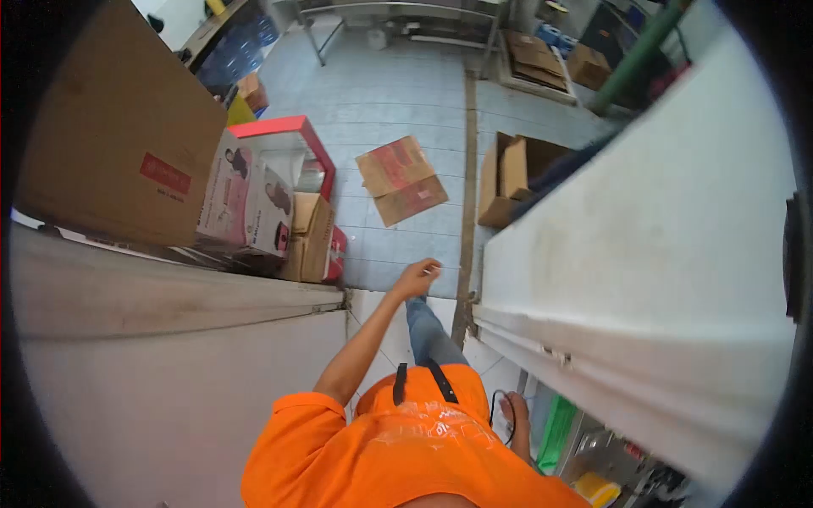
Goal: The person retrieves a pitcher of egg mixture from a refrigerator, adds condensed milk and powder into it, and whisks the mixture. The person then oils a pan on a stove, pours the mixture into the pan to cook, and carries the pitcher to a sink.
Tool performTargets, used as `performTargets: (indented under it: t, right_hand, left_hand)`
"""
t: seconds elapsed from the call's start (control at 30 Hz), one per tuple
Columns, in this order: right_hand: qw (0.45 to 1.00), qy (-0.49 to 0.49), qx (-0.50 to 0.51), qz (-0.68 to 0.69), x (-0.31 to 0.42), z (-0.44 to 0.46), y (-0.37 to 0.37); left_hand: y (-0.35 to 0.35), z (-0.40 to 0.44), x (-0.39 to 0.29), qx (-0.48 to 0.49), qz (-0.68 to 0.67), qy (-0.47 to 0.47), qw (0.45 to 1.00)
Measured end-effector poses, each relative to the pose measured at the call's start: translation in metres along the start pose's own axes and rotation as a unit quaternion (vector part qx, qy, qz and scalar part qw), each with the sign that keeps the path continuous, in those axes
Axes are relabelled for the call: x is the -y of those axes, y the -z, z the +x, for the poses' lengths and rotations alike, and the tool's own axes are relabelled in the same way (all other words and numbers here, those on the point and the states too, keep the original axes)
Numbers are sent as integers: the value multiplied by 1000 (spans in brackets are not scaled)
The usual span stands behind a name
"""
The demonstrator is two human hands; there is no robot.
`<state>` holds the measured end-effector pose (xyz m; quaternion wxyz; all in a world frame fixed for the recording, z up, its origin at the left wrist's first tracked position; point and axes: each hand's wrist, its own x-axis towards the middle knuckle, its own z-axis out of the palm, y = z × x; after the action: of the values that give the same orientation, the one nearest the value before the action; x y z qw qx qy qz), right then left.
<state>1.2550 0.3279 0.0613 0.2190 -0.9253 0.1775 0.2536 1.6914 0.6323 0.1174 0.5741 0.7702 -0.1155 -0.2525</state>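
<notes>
Evidently, this looks like a moment of carrying, with the person on foot and one leg (pixel 430 335) set forward toward the flattened cardboard (pixel 402 180) on the floor. Nothing shows as finished, and how much is left cannot be told from this view; the small things at the hands are not set down anywhere.

The left hand (pixel 418 278) is the closer of the two to the flattened cardboard, on its near side and apart from it. Its fingers are curled together and seem to pinch a slender white item (pixel 444 268), too blurred to identify. The right hand (pixel 517 410) is well apart from the flattened cardboard, farther back and off to its right. A dark loop (pixel 492 412) lies against that hand; I cannot tell whether the fingers close on it.

Right of the flattened cardboard stands an open carton (pixel 513 172), and left of it a printed box (pixel 241 196); neither hand touches them.
</notes>
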Motion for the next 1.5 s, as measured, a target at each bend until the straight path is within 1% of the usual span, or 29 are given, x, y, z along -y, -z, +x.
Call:
performTargets:
  t: [0.03,0.07,0.1,0.17,0.2,0.23,0.27,0.3,0.33,0.4,0.43,0.47,0.5,0.6,0.67,0.73,0.8,0.9,1.03,1.1,1.13,1.17,1.23,1.27,1.3,1.33,1.37,1.47,1.5]
  right_hand:
    - [996,66,25,-54,-3,41,-21]
    - [999,28,11,11,-18,79,-58]
    - [998,5,39,52,-17,119,-54]
    - [987,-37,88,132,0,207,-32]
    - [977,-58,113,170,12,246,-19]
    - [965,-84,140,203,27,271,0]
    - [984,-58,103,136,49,298,32]
    - [995,-27,58,70,87,331,80]
    - [1000,4,11,5,117,371,125]
    - [1000,5,4,-11,186,450,208]
    - [999,20,-32,-29,215,495,234]
    - [996,36,-69,-45,244,543,255]
    - [996,44,-74,-31,283,584,281]
    - [990,84,-106,-41,408,714,321]
    - [979,173,-109,-5,504,792,335]
    - [968,229,-84,-61,597,892,332]
    - [930,345,-114,-52,715,961,332]
    - [918,385,-50,-74,922,1000,342]
    - [859,509,-11,-63,1162,1053,307]
    - [776,628,37,-51,1275,1076,278]
    - [811,579,66,-58,1334,1071,269]
    - [795,600,90,-7,1384,1097,234]
    - [775,624,98,-21,1489,1098,210]
    - [746,659,93,28,1536,1103,193]
    - [768,623,142,38,1583,1081,210]
    - [735,644,151,145,1626,1089,184]
    - [730,636,148,202,1664,1080,183]
    - [665,700,-41,256,1762,1054,202]
    - [676,704,-28,214,1795,1052,192]
  left_hand:
    - [40,10,18,-38,-2,5,999]
    - [75,17,51,-69,41,37,996]
    - [106,13,91,-98,83,74,989]
    - [166,-13,135,-98,225,200,949]
    - [190,-29,177,-83,201,257,942]
    - [211,-52,164,-21,249,278,928]
    - [226,-70,159,22,267,333,904]
    - [233,-94,170,-10,265,242,933]
    - [243,-101,153,92,354,325,872]
    - [244,-123,166,16,169,448,878]
    - [230,-137,228,91,245,382,886]
    - [236,-114,193,121,91,515,844]
    - [226,-109,214,107,107,477,866]
    - [236,-37,211,-27,-15,501,865]
    - [266,25,207,-146,-92,496,851]
    - [299,83,195,-269,-163,470,825]
    - [324,132,177,-372,-228,449,780]
    - [349,189,148,-476,-292,426,712]
    - [368,260,127,-526,-332,431,653]
    - [367,296,124,-527,-348,446,634]
    - [374,315,122,-523,-358,454,627]
    - [389,339,121,-522,-367,460,617]
    - [423,394,114,-528,-390,468,592]
    - [448,424,108,-529,-401,472,580]
    - [476,450,105,-531,-407,476,571]
    - [504,474,101,-532,-413,479,563]
    - [532,498,98,-535,-418,478,558]
    - [610,558,84,-553,-433,469,536]
    - [632,574,81,-559,-437,463,531]
